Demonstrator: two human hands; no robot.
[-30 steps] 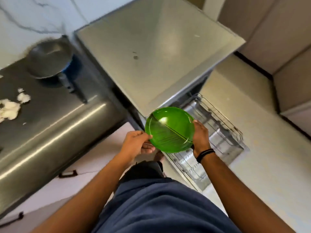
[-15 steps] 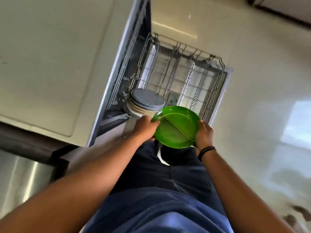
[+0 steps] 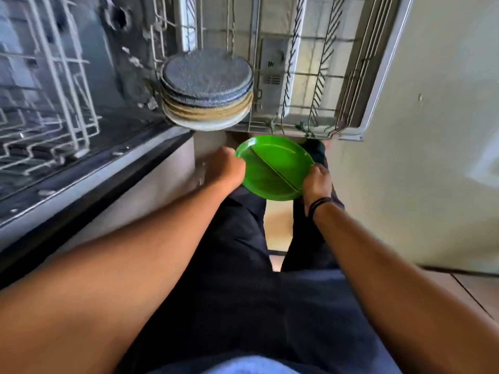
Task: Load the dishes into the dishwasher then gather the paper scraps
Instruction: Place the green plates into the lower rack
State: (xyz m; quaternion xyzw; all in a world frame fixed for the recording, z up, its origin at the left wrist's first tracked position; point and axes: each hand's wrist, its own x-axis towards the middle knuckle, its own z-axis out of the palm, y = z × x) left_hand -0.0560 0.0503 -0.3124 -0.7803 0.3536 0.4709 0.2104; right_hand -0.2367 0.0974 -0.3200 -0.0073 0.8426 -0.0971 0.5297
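Two hands grip the green plate by opposite rims, left hand and right hand, just short of the rack; it looks light, stiff, perhaps slippery plastic.

A plate stack sits in the rack, plate just before it.
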